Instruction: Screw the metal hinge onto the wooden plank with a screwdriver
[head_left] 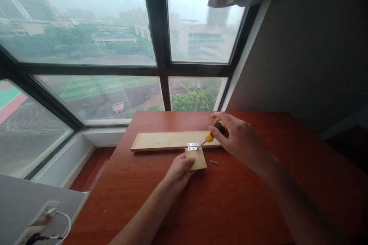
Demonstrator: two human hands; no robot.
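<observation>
Gripped in my left hand (180,171) is a small pale wooden board (199,162), thumb on top and fingers at its left side and beneath. A silver hinge (193,147) lies along the board's far edge, with several holes in its leaves. My right hand (235,132) is closed around the yellow and black handle of a screwdriver (209,137). The screwdriver slants down to the left, its tip at the right end of the hinge's near leaf. Whether a screw sits under the tip is too small to tell.
A long pale plank (161,140) lies across the reddish-brown table (138,199) behind the small board. One loose screw (214,162) rests right of the board. Large windows (115,92) stand beyond the table. Wall sockets with plugged-in cables (47,214) are at lower left.
</observation>
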